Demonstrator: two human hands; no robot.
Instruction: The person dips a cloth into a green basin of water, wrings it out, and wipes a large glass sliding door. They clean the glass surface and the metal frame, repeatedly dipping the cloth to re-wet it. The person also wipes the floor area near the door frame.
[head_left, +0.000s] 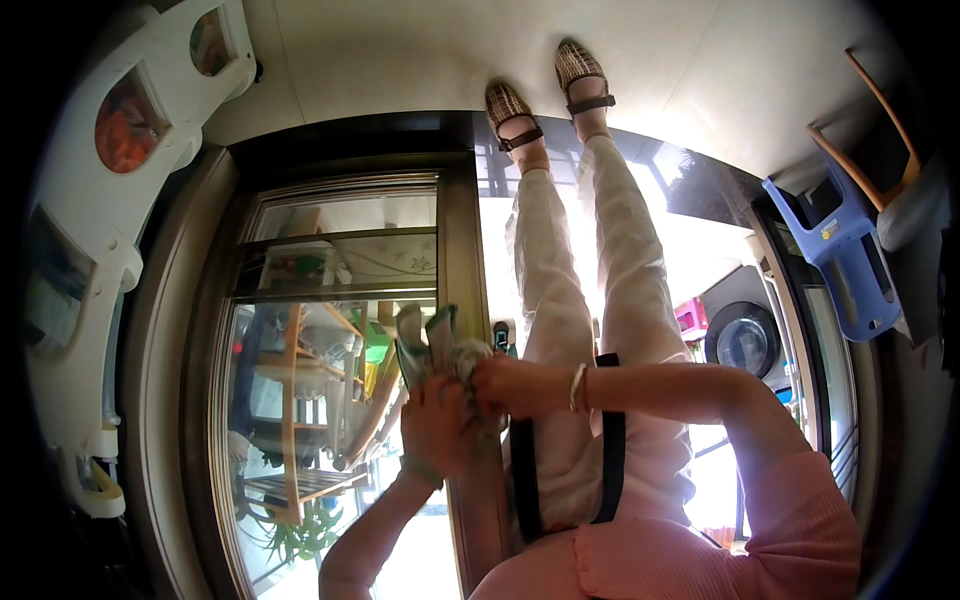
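A crumpled grey-white cloth (468, 362) with greenish edges is bunched between my hands at the brown frame of a glass door. My left hand (432, 425) presses flat fingers upward along the cloth's left side, partly blurred. From the right, my right hand (505, 385), with a pale bracelet at the wrist, is closed on the cloth's right side. Two greenish-white flaps (425, 330) stick up above the left fingers; whether they belong to the same cloth I cannot tell. The door frame (462, 250) runs just behind both hands.
The glass pane (330, 385) left of the frame shows a wooden rack and plants. White plastic drawers or shelving (120, 230) stand at the left. A blue plastic stool (850, 255) lies at the right, near a round-doored washer (742, 340). A dark threshold (640, 160) crosses the pale floor.
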